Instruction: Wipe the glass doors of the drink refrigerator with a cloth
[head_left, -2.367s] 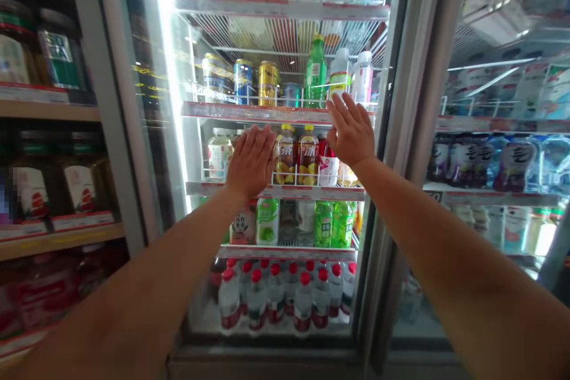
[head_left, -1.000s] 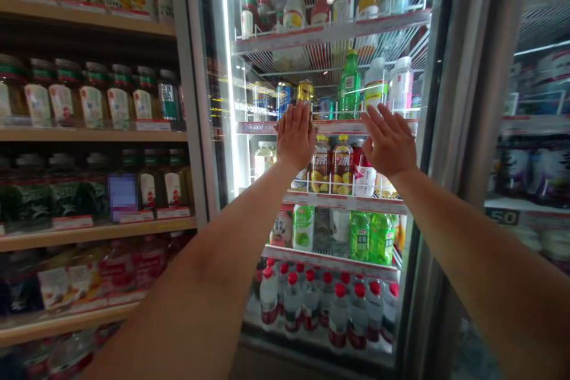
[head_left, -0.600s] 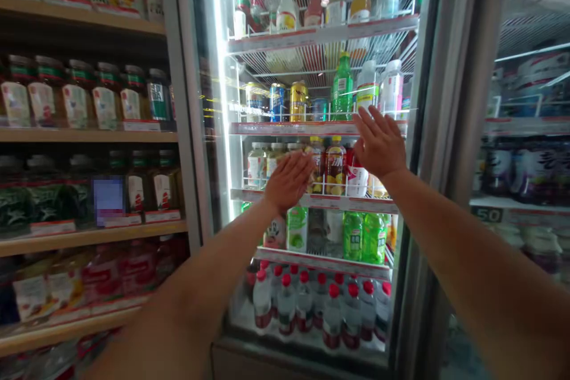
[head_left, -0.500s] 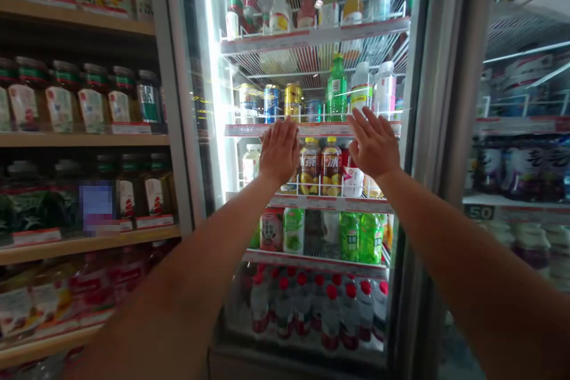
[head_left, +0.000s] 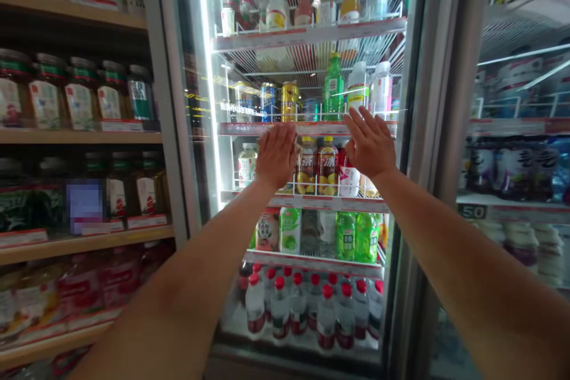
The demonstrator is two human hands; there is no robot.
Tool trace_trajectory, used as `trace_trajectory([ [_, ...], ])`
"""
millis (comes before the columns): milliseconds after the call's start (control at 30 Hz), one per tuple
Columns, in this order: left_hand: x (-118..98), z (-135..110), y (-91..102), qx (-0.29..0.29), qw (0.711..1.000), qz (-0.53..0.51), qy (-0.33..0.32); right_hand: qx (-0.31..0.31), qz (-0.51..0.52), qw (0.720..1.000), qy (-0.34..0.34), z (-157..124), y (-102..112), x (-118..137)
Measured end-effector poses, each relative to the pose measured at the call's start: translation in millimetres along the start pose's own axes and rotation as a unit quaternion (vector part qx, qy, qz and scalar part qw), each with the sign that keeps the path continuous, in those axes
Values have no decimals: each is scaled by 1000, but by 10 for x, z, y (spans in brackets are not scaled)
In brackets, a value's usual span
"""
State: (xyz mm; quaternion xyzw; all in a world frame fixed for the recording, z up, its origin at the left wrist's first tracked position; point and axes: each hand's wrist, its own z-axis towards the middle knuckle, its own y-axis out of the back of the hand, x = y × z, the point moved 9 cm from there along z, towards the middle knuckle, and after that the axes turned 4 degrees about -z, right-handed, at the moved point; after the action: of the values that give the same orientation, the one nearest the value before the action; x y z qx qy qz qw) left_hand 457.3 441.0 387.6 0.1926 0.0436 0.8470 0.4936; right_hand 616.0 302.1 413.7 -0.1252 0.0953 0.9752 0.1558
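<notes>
Both my arms reach forward to a lit drinks fridge (head_left: 307, 129), whose pane carries bright reflections. My left hand (head_left: 276, 155) lies flat with its fingers close together, in front of the middle shelf. A small pale patch shows by its inner edge; I cannot make out what it is. My right hand (head_left: 370, 141) has its fingers spread and holds nothing. Whether either palm touches the glass, I cannot tell. Between the hands stand brown tea bottles (head_left: 328, 167) with yellow caps. Just above my right hand is a green bottle (head_left: 333, 88), and gold and blue cans (head_left: 290, 101) stand further left.
Red-capped bottles (head_left: 326, 314) fill the fridge bottom, below green drink bottles (head_left: 367, 237). Wooden shelves (head_left: 84, 137) with jars and bottles line the left. A metal door frame (head_left: 449, 101) rises at right, beside another fridge holding dark-wrapped packs (head_left: 512, 166).
The view has shifted slightly, so shelves and fridge sit a little further left. My left hand's fingers look slightly more bent and lower; my right hand keeps nearly the same place before the shelves.
</notes>
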Motion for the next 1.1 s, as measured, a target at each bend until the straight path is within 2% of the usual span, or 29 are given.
trace_trajectory([
  [67,171,144,79,-39,996,5,81,2,1,1000,1,1,1,-10],
  [100,158,161,84,-47,995,6,90,2,1,1000,1,3,3,-16],
  [133,77,151,62,-44,997,4,71,3,1,1000,0,5,4,-19],
  [200,-237,57,-50,4,999,-10,-44,3,3,1000,-1,12,3,-7],
  [267,-546,-113,-172,75,979,-29,-186,-1,5,1000,-13,13,-1,33],
  [300,-606,-169,-198,94,969,-33,-225,-5,5,1000,-27,7,-5,56],
  [333,-582,-167,-192,92,969,-29,-225,-9,4,999,-45,-7,-15,81],
  [367,-482,-110,-153,68,979,-21,-189,-13,2,998,-66,-30,-27,107],
  [433,-165,37,-16,-22,999,-4,-47,-20,1,995,-101,-102,-62,170],
  [500,71,68,91,-104,991,5,86,-22,-1,994,-106,-189,-102,257],
  [533,97,52,104,-124,985,9,119,-24,-4,995,-101,-232,-119,300],
  [567,56,36,91,-126,985,12,121,-26,-9,995,-94,-271,-131,336],
  [600,-41,25,56,-112,989,16,92,-29,-16,996,-88,-305,-138,362],
  [667,-335,-11,-64,-40,998,16,-44,-41,-29,996,-79,-349,-135,389],
  [700,-463,-52,-121,4,992,12,-122,-48,-33,995,-77,-360,-130,393],
  [733,-521,-87,-147,36,984,8,-176,-54,-35,995,-76,-365,-124,394],
  [767,-486,-83,-130,47,980,6,-191,-58,-34,995,-75,-365,-121,394],
  [800,-363,-31,-73,32,986,7,-161,-61,-34,995,-74,-364,-120,394],
  [867,40,89,114,-53,998,12,-8,-62,-37,995,-75,-361,-128,393],
  [933,344,60,231,-132,981,15,141,-59,-50,994,-75,-364,-145,400],
  [967,377,18,231,-149,973,17,176,-57,-59,994,-74,-367,-155,404],
  [1000,327,-17,198,-149,973,18,176,-57,-68,993,-74,-372,-161,408],
  [1033,199,-37,138,-134,981,19,140,-58,-75,993,-73,-379,-165,413],
  [1100,-190,-77,-18,-71,997,14,-10,-67,-87,992,-67,-395,-161,424],
])
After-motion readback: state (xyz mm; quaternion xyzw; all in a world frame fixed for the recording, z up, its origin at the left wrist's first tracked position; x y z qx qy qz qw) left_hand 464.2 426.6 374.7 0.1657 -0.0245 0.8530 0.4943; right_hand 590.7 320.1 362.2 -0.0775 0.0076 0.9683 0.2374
